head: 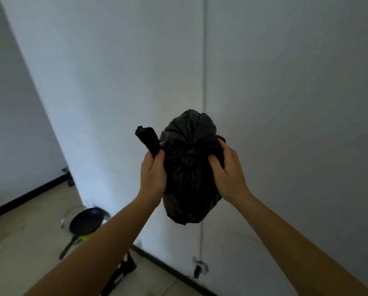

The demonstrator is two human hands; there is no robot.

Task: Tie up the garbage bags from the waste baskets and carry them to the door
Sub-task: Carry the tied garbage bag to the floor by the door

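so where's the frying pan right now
In the head view, lower left: the black frying pan sits on the floor beside the white wall.

Black garbage bag (189, 178), stuffed and rounded, held mid-air between left hand (153, 169) and right hand (225, 169). Mouth gathered at centre; twisted tail (148, 139) sticks up left.

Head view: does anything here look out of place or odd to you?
Yes: a frying pan lies on the floor by the wall, an odd spot for cookware, with something yellow beside it. The black garbage bag, gripped by the left hand and right hand, looks intact, with nothing spilled.
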